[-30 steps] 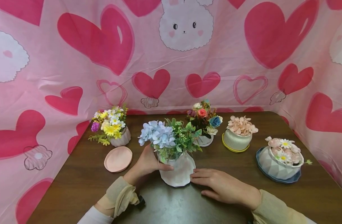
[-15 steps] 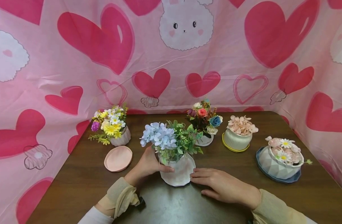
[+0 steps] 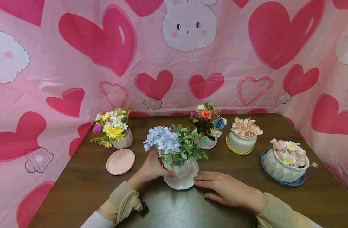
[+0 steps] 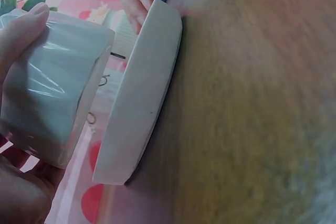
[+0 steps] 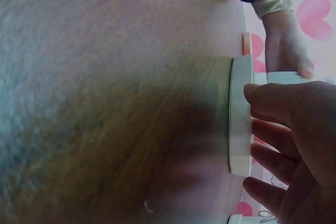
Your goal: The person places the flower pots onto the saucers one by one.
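The white flowerpot (image 4: pixel 58 87), gripped between the thumb and fingers of the left hand (image 3: pixel 154 167) above the white saucer (image 4: pixel 142 98), is best kept level and centred while being lowered, with the rim lightly steadied by the right hand's (image 3: pixel 225 188) straight fingers, kept clear of the descending base.

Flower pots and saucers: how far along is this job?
Looks done: the cream pot sits on the yellow saucer, the faceted pot on the blue saucer.

In hand: the left hand holds the blue-flower pot above the white saucer, not yet on it; the right hand touches that saucer's edge.

Remaining, probably: seating it, then the ribbed pot, which stands behind the bare pink saucer. The roses' base is partly hidden.
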A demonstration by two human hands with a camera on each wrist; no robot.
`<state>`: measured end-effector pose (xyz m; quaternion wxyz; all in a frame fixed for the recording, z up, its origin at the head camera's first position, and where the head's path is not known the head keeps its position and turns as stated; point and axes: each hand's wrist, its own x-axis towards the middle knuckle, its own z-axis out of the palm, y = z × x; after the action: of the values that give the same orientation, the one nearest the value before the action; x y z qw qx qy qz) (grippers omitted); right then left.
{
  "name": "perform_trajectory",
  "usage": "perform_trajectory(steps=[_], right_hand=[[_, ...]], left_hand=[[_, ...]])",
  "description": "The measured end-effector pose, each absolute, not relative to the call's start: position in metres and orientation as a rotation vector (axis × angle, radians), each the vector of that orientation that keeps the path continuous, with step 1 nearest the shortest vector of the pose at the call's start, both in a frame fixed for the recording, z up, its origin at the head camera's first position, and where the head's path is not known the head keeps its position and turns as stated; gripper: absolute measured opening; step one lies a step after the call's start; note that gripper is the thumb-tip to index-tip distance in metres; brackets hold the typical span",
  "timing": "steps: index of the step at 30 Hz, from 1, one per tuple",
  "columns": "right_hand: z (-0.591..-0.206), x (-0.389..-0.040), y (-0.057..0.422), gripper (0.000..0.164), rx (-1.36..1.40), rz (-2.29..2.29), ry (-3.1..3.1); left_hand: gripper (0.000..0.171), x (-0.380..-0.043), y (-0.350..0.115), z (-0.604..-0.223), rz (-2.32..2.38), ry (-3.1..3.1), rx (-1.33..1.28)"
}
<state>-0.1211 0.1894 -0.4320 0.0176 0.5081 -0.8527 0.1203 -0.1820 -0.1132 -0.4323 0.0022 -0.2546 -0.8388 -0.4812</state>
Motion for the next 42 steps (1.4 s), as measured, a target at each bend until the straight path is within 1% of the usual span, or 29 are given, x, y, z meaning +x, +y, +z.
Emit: perform_trajectory(steps=[25, 42], right_hand=[[-0.431, -0.12, 0.19, 0.045, 1.554, 0.397, -2.7], [-0.43, -0.12, 0.19, 0.045, 1.553, 0.41, -2.694]], left_hand=[[0.101, -0.181, -0.11, -0.44, -1.53, -2.657, -0.809], [0.096, -0.182, -0.11, -0.444, -1.506, -2.679, -0.817]])
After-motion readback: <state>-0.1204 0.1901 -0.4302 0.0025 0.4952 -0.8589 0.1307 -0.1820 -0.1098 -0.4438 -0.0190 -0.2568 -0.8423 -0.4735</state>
